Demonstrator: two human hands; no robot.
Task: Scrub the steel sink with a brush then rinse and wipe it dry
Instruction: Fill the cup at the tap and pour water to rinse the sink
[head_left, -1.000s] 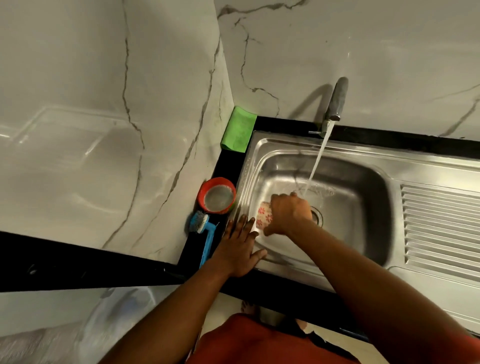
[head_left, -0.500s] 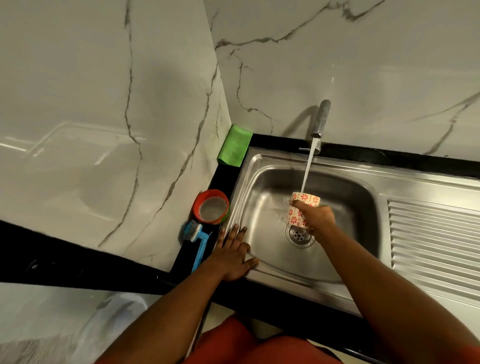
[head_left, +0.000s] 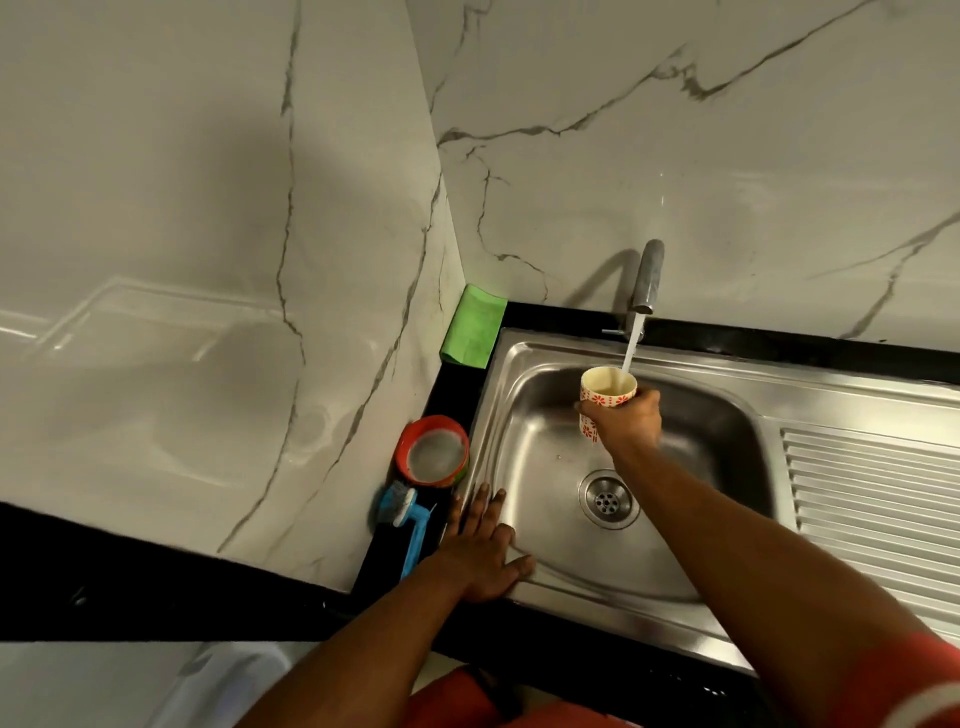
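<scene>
steel sink (head_left: 545, 577) gets a cup filled with water.
right hand (head_left: 626, 422) grips the cup (head_left: 605, 391) under the tap (head_left: 647, 278); left hand (head_left: 480, 551) lies flat, fingers straight, on the sink's edge near the blue brush (head_left: 408, 519).

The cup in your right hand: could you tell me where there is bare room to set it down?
Free: the ribbed drainboard right of the sink. Crowded: the left ledge, with green cloth, red tub, blue brush and left hand.

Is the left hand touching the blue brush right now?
Apart. The head view shows the left hand resting flat on the sink rim, with a dark strip of counter between its fingers and the blue brush.
</scene>
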